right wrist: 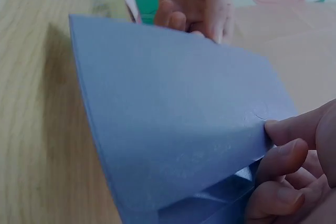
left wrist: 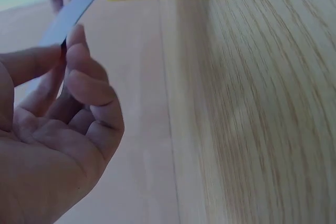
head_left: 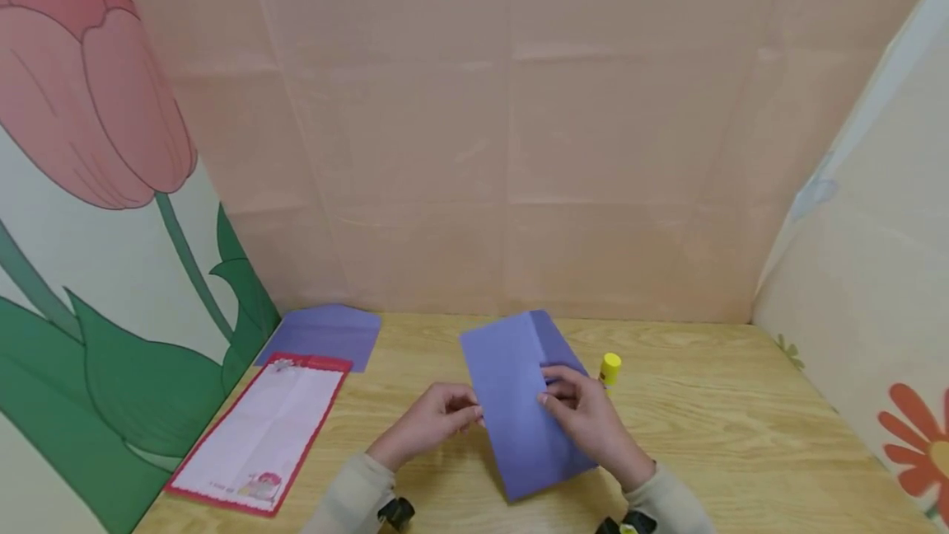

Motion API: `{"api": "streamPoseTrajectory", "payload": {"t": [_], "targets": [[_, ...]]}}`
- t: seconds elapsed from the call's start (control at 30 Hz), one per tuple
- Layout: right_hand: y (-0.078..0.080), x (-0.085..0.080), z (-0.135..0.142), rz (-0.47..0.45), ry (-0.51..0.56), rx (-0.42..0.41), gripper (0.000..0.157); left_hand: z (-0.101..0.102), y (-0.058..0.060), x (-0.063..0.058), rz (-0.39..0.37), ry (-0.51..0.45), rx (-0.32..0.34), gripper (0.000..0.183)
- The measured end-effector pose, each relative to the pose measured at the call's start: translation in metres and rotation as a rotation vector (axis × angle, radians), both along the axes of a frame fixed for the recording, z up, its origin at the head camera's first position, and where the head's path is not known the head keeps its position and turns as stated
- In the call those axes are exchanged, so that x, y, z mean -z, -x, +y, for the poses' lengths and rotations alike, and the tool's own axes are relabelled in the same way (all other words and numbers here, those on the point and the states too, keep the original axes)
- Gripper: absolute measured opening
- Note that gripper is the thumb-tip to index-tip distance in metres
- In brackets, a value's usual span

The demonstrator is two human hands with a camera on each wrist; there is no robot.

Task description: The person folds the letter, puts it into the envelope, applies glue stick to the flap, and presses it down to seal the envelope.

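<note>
A purple paper envelope (head_left: 506,410) is held up tilted above the table, its flap side toward the right. My left hand (head_left: 439,420) pinches its left edge between thumb and fingers; the left wrist view shows the thin edge of the envelope (left wrist: 71,22) there. On the other side, my right hand (head_left: 589,420) grips the edge along the opening. In the right wrist view, the thumb presses the front of the envelope (right wrist: 173,103) while fingers sit at the parted opening. Its inside is mostly hidden.
A yellow glue stick (head_left: 610,369) stands behind my right hand. At the left lies a red-bordered white sheet (head_left: 259,435), partly over another purple envelope (head_left: 334,334). The wooden table (head_left: 741,419) meets a pinkish wall covering (head_left: 504,147) at the back.
</note>
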State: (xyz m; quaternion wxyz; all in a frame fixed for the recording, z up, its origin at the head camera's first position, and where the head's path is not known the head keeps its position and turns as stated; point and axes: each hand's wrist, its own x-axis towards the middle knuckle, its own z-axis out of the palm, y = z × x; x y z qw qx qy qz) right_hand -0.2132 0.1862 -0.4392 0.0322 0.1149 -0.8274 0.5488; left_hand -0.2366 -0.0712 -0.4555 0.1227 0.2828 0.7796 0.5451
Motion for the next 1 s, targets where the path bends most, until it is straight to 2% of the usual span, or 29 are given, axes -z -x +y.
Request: {"api": "streamPoseTrajectory", "payload": {"t": [0.13, 0.27, 0.37, 0.47, 0.53, 0.63, 0.7, 0.9, 1.0], "targets": [[-0.001, 0.005, 0.000, 0.034, -0.050, 0.000, 0.031, -0.005, 0.000, 0.001, -0.042, 0.007, -0.013, 0.020], [-0.003, 0.008, -0.002, 0.074, -0.156, -0.001, 0.028, -0.013, 0.002, 0.001, -0.103, -0.035, -0.107, 0.024], [-0.003, 0.011, -0.003, 0.137, -0.226, -0.014, 0.027, -0.017, 0.003, 0.000, -0.131, -0.084, -0.165, 0.024], [-0.002, 0.015, -0.004, 0.201, -0.268, -0.019, 0.027, -0.018, -0.001, -0.010, -0.132, -0.087, -0.179, 0.021], [-0.001, 0.016, -0.005, 0.218, -0.287, -0.007, 0.027, -0.019, -0.002, -0.010, -0.126, -0.076, -0.175, 0.018], [-0.001, 0.016, -0.006, 0.235, -0.307, 0.012, 0.028, -0.021, -0.002, -0.008, -0.120, -0.063, -0.180, 0.017], [-0.001, 0.016, -0.007, 0.238, -0.315, 0.028, 0.028, -0.024, 0.002, 0.002, -0.129, -0.067, -0.186, 0.018], [-0.001, 0.021, -0.004, 0.348, -0.325, 0.049, 0.027, -0.028, 0.004, 0.008, -0.181, -0.098, -0.202, 0.020], [-0.002, 0.021, -0.001, 0.350, -0.337, 0.041, 0.026, -0.031, 0.004, 0.010, -0.204, -0.088, -0.219, 0.019]]}}
